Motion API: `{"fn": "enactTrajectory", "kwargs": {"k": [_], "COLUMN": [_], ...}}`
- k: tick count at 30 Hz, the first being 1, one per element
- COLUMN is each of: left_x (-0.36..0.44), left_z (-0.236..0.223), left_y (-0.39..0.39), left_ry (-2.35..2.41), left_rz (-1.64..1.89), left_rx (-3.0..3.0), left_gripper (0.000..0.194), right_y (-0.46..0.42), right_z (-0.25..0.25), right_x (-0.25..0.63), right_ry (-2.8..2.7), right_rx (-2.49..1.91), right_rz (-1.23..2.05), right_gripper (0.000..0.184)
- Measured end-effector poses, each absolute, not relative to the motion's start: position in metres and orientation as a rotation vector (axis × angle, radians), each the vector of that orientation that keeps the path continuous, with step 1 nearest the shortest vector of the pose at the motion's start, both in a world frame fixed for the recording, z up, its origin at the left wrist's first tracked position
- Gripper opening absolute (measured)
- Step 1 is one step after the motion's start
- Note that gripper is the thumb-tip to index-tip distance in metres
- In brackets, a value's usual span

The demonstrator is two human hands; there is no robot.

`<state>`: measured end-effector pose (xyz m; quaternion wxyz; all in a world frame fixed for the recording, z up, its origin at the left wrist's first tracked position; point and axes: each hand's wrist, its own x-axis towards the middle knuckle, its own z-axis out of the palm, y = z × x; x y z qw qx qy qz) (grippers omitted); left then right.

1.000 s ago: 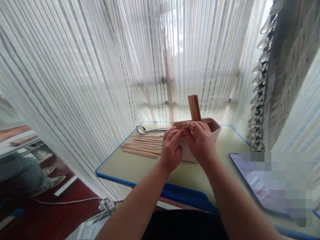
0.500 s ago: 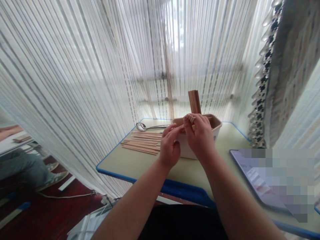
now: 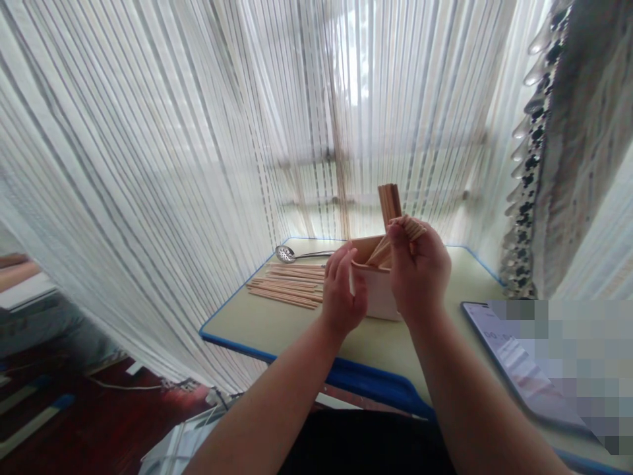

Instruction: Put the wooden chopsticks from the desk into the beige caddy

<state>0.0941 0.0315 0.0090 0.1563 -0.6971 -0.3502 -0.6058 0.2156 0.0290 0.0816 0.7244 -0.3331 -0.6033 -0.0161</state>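
Note:
My right hand (image 3: 419, 270) is closed around a bundle of wooden chopsticks (image 3: 383, 251), whose lower ends slant down into a pale box (image 3: 376, 297) on the table. Their upper tips stick out past my fingers. My left hand (image 3: 343, 293) is beside the box's near left corner, fingers stretched out and apart, holding nothing. More chopsticks (image 3: 390, 201) stand upright at the back of the box. A row of loose chopsticks (image 3: 289, 287) lies flat on the table left of the box.
A metal slotted spoon (image 3: 285, 253) lies behind the loose chopsticks. The table (image 3: 277, 330) has a blue edge and is hemmed in by white string curtains. A blurred flat device (image 3: 544, 356) lies at the right. A dark patterned curtain (image 3: 568, 145) hangs at the far right.
My right hand has lifted and tilted its bundle so the ends dip into the box. My left hand let go of the bundle and opened beside the box.

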Motion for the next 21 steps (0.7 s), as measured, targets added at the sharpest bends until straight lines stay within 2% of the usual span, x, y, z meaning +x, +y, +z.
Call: {"fn": "enactTrajectory", "kwargs": {"k": [4, 6, 9, 14, 21], "left_x": [0.096, 0.098, 0.102, 0.11, 0.115], "left_z": [-0.003, -0.006, -0.004, 0.001, -0.002], "left_y": [0.044, 0.049, 0.051, 0.045, 0.046], "left_ry": [-1.123, -1.185, -1.249, -1.339, -1.263], "left_rz": [-1.855, -1.958, -2.094, -2.199, -2.303], "left_rx": [-2.033, -2.163, -2.332, -2.256, -2.214], "left_gripper": [0.092, 0.102, 0.095, 0.084, 0.088], "right_y": [0.026, 0.024, 0.028, 0.059, 0.071], "right_z": [0.081, 0.084, 0.093, 0.126, 0.176], "right_x": [0.217, 0.217, 0.213, 0.199, 0.172], "right_ry": [-1.287, -1.326, -1.386, -1.493, -1.686], "right_rx": [-0.727, -0.713, -0.68, -0.621, -0.678], "right_rz": [-0.009, 0.011, 0.167, 0.668, 0.893], "right_gripper": [0.021, 0.021, 0.021, 0.022, 0.044]}}
